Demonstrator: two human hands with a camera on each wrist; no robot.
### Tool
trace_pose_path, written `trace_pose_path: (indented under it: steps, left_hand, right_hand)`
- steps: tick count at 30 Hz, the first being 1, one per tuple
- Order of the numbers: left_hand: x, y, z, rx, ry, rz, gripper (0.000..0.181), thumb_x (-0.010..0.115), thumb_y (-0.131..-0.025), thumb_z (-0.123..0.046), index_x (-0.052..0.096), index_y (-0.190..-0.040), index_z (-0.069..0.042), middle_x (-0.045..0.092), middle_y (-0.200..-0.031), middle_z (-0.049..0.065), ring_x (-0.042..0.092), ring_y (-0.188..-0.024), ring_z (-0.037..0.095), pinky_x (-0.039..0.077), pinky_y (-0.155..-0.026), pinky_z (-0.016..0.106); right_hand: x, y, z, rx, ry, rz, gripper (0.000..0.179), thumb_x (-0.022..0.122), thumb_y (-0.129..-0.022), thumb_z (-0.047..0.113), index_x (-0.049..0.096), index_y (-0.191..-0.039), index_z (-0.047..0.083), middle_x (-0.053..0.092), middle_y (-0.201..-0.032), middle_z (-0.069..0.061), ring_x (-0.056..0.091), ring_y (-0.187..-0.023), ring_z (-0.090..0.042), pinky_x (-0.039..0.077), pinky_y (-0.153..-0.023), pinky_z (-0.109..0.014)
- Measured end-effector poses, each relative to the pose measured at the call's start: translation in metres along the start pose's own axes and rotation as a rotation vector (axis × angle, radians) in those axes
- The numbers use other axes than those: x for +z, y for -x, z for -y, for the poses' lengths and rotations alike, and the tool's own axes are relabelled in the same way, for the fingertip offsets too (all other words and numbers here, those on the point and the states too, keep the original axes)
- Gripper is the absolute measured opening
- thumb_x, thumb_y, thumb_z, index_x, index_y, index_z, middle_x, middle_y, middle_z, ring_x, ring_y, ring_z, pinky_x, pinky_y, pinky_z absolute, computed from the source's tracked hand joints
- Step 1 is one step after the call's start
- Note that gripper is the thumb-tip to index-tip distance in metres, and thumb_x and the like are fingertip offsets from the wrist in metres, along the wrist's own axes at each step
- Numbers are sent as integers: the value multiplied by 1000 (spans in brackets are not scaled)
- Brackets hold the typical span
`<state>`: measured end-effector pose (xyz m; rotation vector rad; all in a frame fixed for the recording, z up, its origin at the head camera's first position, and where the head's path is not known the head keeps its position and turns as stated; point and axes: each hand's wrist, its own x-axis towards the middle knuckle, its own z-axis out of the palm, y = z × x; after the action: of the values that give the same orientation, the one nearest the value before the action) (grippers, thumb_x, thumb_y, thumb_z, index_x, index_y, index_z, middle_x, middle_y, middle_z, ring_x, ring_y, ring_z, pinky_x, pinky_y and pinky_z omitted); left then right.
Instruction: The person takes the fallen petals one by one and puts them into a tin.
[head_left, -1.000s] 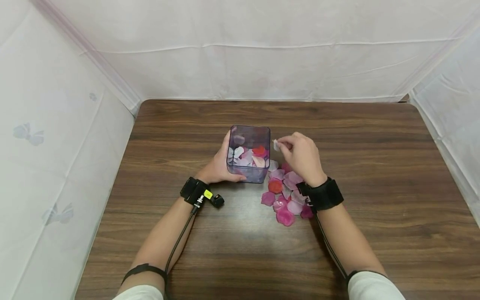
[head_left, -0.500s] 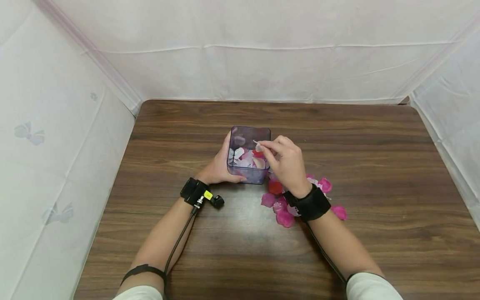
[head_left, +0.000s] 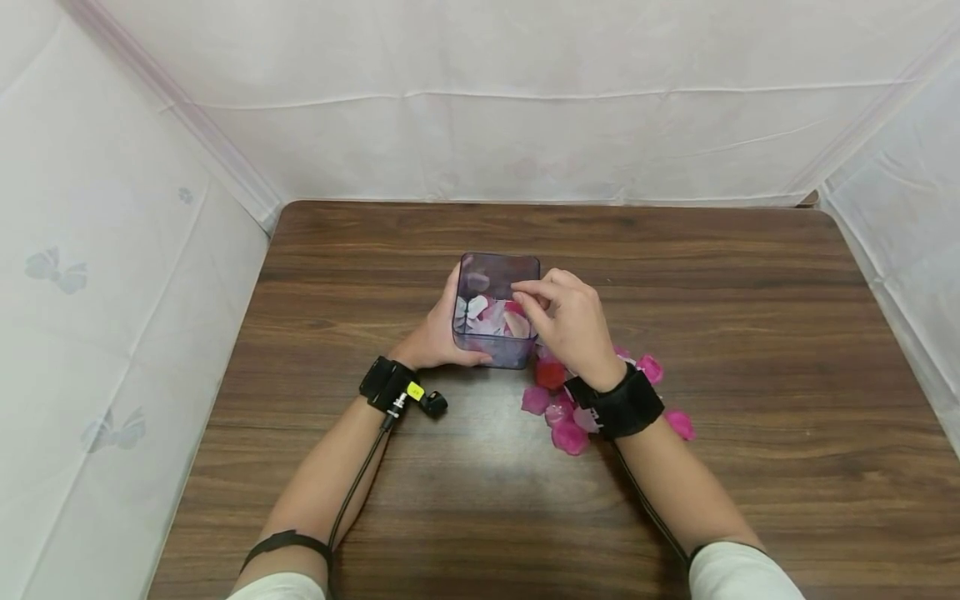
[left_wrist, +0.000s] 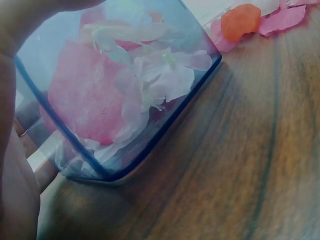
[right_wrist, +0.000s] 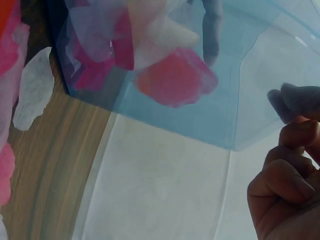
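Note:
My left hand (head_left: 438, 333) grips a clear purplish plastic box (head_left: 504, 352) from its left side, thumb along the near wall. Inside lie white, pink and red artificial petals (head_left: 491, 321), also visible through the wall in the left wrist view. Over the box's right rim, my right hand (head_left: 570, 317) has its thumb and index finger slightly parted, with no petal between them. The right wrist view shows its fingertips (right_wrist: 280, 105) through the transparent wall, the other fingers bent. A red-pink petal (right_wrist: 177, 80) lies against the wall there.
Loose pink petals (head_left: 570, 437) and a red petal (head_left: 550, 375) lie on the brown wooden table (head_left: 780, 333), partly under the right wrist. White cloth (head_left: 480, 142) hangs behind and at both sides. Each wrist wears a black strap (head_left: 622, 404) with a cable.
My right hand has moved left from beside the box to over its opening, carrying a white petal, and has let it go. The left hand and box stay nearly still.

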<state>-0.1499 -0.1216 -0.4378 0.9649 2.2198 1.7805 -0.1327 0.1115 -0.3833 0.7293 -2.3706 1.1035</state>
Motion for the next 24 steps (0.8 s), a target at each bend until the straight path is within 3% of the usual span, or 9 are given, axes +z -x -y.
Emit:
trace_pose_path:
  steps: [6,9,13,17,19,21,24]
  left_hand:
    - [-1,0,0,5,-10,3,136,93,-62,1,-4,-158,-5,29,-148,35,36,-131,50,30,-109,63]
    - [-1,0,0,4,-27,0,136,93,-62,0,-3,-158,-6,31,-148,33,36,-132,49,30,-110,62]
    - [-3,2,-1,-2,-40,-10,136,93,-62,0,-3,-158,-7,32,-148,31,36,-132,48,30,-110,62]
    - [-2,4,-1,-5,-33,-15,136,93,-62,0,-3,-159,-7,32,-149,30,37,-132,48,30,-110,63]
    - [-2,4,-1,-8,-28,-14,136,93,-62,0,-3,-159,-7,32,-149,30,37,-132,48,30,-110,63]
    - [-1,3,-1,-17,-19,-11,136,93,-62,0,-3,-159,-8,31,-149,31,36,-132,48,30,-110,62]
    - [0,1,-1,-8,-15,-7,135,92,-62,2,-3,-158,-5,31,-148,33,36,-132,49,29,-110,63]
  right_hand:
    - [-14,-2,-12,46,1,-77,12,75,-91,8,79,-99,0,51,-68,-5,41,-63,-14,27,-57,-25]
    - [-21,-1,-21,122,51,-39,12,75,-91,9,79,-98,0,53,-69,-6,41,-63,-15,28,-58,-27]
    - [-20,1,-32,221,142,159,13,75,-91,11,80,-100,2,59,-74,-7,48,-64,-18,37,-57,-31]
    - [-11,5,-38,305,241,417,17,75,-90,11,79,-106,5,68,-90,-11,62,-76,-24,51,-64,-38]
    - [-6,8,-40,343,279,506,19,76,-89,10,79,-107,6,70,-95,-12,66,-82,-26,55,-67,-42]
    - [-2,10,-40,376,313,558,19,77,-87,10,80,-106,8,72,-97,-12,68,-85,-27,57,-69,-44]
    - [2,12,-42,410,320,572,17,77,-86,10,81,-102,9,73,-95,-10,68,-86,-27,57,-70,-45]
